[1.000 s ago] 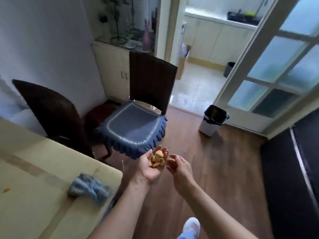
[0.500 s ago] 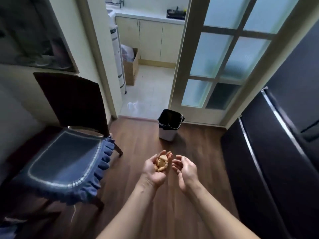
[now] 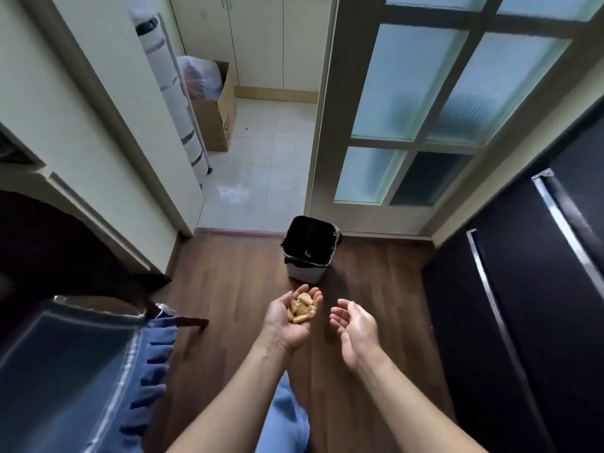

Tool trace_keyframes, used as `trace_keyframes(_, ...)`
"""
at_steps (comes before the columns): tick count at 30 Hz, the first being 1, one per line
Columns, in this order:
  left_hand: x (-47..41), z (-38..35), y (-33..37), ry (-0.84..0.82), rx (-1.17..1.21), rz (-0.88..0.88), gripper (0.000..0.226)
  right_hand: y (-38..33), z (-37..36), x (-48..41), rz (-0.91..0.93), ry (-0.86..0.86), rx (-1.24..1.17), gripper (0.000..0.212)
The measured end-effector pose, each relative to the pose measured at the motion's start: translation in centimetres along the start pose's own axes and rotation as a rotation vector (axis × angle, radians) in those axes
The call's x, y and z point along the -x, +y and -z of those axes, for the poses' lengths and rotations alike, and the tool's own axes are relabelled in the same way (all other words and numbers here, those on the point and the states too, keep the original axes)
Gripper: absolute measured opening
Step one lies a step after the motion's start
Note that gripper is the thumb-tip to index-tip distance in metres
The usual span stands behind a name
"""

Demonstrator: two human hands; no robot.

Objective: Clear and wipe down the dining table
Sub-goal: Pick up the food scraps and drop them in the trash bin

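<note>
Since the earlier frames the view has swung away from the chair toward the doorway, and the waste bin now sits closer, straight ahead of both hands. From my remote seat I see the left hand held palm up and cupped, its fingers curled around a small pile of tan food scraps resting in the palm. The right hand floats just beside it, palm turned inward, fingers loosely bent and holding nothing; the two hands do not touch. The scraps are in the air above the wood floor, just short of the bin, which is white with a black liner folded over its rim and stands against the foot of a frosted glass door. A chair with a blue frilled cushion fills the lower left. Beyond the doorway, a cardboard box stands on pale tiles. A blue trouser leg shows between the forearms.
</note>
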State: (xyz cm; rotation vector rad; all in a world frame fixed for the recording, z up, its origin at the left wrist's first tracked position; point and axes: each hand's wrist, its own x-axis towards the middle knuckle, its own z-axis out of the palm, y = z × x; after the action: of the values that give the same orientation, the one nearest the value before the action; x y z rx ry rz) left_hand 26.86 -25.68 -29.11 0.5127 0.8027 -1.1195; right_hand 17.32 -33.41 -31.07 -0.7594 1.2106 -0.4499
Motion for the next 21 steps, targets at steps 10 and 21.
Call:
trace_keyframes(10, -14.3, -7.9, 9.7, 0.151, -0.129, -0.016, 0.031, -4.5, -7.9, -16.7, -0.136, 0.093, 0.039, 0.023)
trace_keyframes(21, -33.9, -9.5, 12.3, 0.280, -0.090, -0.054, 0.027, -1.7, -8.5, -36.1, -0.288, 0.081, 0.110, 0.022)
